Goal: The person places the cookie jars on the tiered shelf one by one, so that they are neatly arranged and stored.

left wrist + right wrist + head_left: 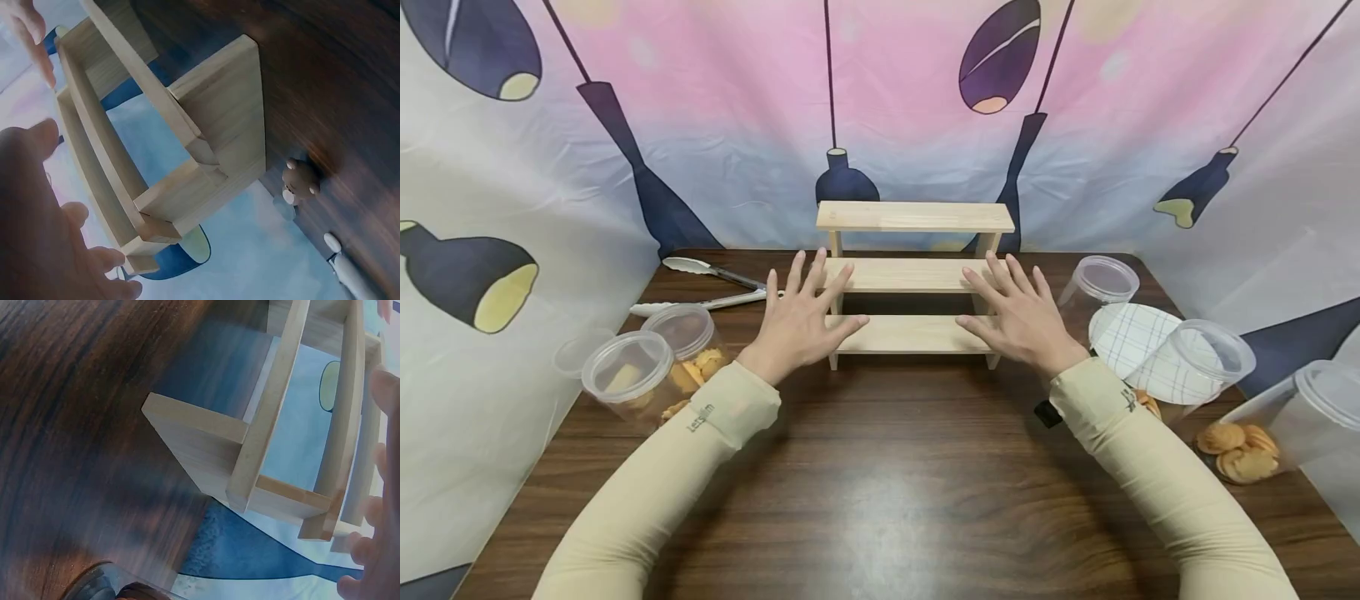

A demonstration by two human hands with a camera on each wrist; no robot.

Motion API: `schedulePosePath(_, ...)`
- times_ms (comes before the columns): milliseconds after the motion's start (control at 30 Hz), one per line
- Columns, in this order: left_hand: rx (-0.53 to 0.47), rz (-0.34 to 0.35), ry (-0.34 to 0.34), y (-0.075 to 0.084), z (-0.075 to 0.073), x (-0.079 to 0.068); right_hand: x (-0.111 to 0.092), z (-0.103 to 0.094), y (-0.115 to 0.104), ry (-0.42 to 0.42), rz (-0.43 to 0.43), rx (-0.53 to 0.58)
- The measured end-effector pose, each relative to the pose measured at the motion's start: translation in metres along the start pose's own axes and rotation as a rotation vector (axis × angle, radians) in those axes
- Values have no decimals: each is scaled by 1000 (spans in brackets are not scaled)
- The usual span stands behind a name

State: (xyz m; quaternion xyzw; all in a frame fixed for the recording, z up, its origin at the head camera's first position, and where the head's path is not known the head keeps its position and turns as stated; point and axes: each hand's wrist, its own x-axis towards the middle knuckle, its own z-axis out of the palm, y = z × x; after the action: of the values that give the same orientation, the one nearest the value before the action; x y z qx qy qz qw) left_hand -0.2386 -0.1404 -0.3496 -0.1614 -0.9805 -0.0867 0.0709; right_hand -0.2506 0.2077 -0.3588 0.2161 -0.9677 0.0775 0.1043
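A small three-step wooden shelf [914, 275] stands at the middle back of the dark wooden table [880, 483]. My left hand [803, 310] is spread open at the shelf's left end, fingers straight over the lower steps. At the right end my right hand [1011, 312] is spread open the same way. Neither hand grips anything, and I cannot tell whether the palms touch the wood. The left wrist view shows the shelf [187, 144] from its side with my fingers [37, 206] close beside it. In the right wrist view the shelf [269, 456] stands close to my fingertips [378, 506].
Two lidded clear jars with cookies [628, 375] [688, 337] stand at the left, metal tongs [707, 287] behind them. At the right are an empty jar [1097, 287], a checked plate [1138, 346], another jar [1206, 358] and a lying jar of cookies [1285, 425]. A printed cloth [880, 108] hangs behind.
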Motion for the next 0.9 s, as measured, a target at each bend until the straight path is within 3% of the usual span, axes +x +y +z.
schedulePosePath(233,-232,-96,4,-3,2,4,0,-4,0,2,-5,8)
schedulePosePath(367,-367,-146,75,-6,6,9,0,-11,-1,31,-15,27)
schedulePosePath(567,-528,-197,164,-9,16,15,0,-28,2,144,-45,36)
schedulePosePath(900,-707,-275,177,-10,30,28,-2,-58,15,206,45,50)
